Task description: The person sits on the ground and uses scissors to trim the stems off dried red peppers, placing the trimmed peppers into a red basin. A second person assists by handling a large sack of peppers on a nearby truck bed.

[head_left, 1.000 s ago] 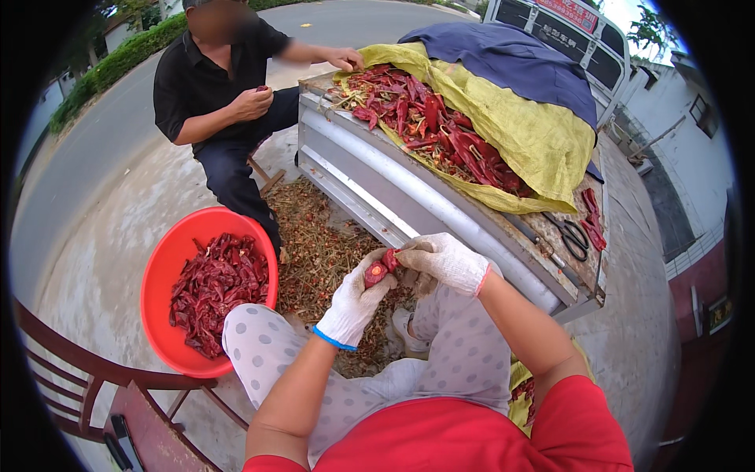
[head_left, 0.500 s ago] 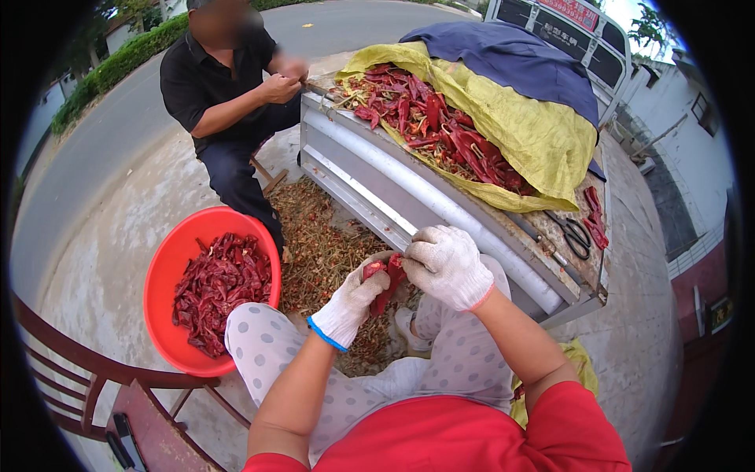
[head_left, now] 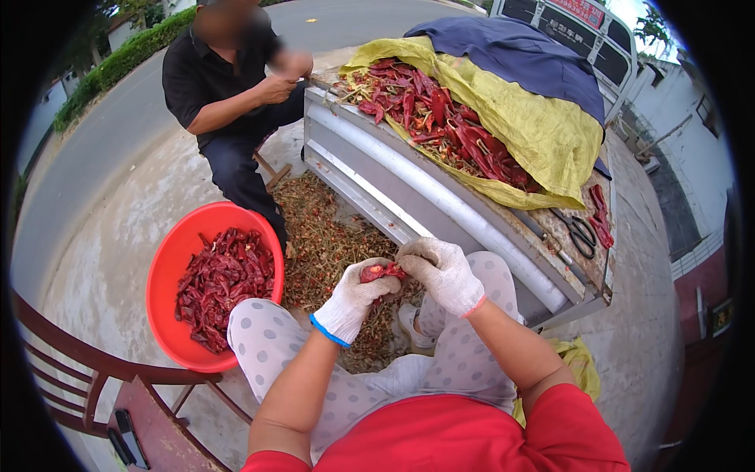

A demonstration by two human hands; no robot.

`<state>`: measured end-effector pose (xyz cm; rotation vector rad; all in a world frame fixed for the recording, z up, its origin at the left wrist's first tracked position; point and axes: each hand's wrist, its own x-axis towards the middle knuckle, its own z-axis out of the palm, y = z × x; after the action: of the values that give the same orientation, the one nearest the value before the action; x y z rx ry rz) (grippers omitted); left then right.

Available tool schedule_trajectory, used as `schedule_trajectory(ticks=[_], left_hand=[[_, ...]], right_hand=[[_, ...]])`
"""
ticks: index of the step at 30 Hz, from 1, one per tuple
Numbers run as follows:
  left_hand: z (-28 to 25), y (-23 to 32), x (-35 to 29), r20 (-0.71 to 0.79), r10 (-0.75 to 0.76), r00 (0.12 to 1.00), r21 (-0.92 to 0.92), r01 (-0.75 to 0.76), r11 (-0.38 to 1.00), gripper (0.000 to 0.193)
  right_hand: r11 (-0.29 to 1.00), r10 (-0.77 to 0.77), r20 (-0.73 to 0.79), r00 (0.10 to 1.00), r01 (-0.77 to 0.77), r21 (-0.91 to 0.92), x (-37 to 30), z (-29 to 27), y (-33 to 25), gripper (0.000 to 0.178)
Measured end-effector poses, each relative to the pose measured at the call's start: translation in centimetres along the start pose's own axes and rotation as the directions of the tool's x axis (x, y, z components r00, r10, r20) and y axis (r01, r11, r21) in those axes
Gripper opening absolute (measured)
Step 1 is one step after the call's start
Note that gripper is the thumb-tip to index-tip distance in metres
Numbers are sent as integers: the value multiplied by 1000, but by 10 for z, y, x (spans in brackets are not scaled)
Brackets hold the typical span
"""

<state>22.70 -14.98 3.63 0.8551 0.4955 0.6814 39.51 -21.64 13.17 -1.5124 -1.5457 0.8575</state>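
"What ground are we looking at?"

"Pale concrete (head_left: 94, 275) beside a road (head_left: 338, 20). Nearest us, above spotted trousers (head_left: 271, 338), the white-gloved left hand (head_left: 352, 295) is closed around a red pepper (head_left: 379, 272); the gloved right hand (head_left: 443, 270) has its fingers bent together at the pepper's right end, though we cannot tell how firmly they grip."

"What has just changed?"

"Half a second ago we saw a red length hanging between the gloves. Now the red sits bunched there, higher up. We judge it the same close fingerwork, the pepper not yet let go."

"And beyond the gloves?"

"Dry scraps (head_left: 318, 248) litter the ground. To our left stands a red tub (head_left: 163, 315) of peppers; ahead, a truck bed (head_left: 393, 182) carries more, heaped beneath a yellow cloth (head_left: 543, 145), with scissors (head_left: 580, 234) near its corner. Past the tub sits a co-worker (head_left: 212, 82) in black, hands together, too blurred for us to tell what they hold."

"Any writing?"

"Farthest off, we find pale characters on a red sign (head_left: 578, 9), and more on the dark panel (head_left: 560, 30) below. We see no brand."
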Motion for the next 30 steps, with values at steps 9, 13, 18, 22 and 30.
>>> schedule_trajectory(ticks=[9,13,18,22,30], left_hand=[[4,-4,-3,-36,87,996,70,-84,994,27],[6,0,-5,-67,101,993,192,-87,978,28],[19,-1,-13,33,157,987,321,-159,934,28],[6,-1,-1,-24,5,1000,-88,-7,996,28],[0,-3,4,8,74,997,-291,-68,954,29]], right_hand=[[572,369,94,925,-305,761,7,21,32,17],[380,441,128,888,-313,870,11,31,27,14],[611,456,-83,886,-244,754,28,16,52,20],[961,249,-159,956,-264,-84,29,-10,36,36],[640,-205,-317,926,-118,-759,76,-108,30,37]])
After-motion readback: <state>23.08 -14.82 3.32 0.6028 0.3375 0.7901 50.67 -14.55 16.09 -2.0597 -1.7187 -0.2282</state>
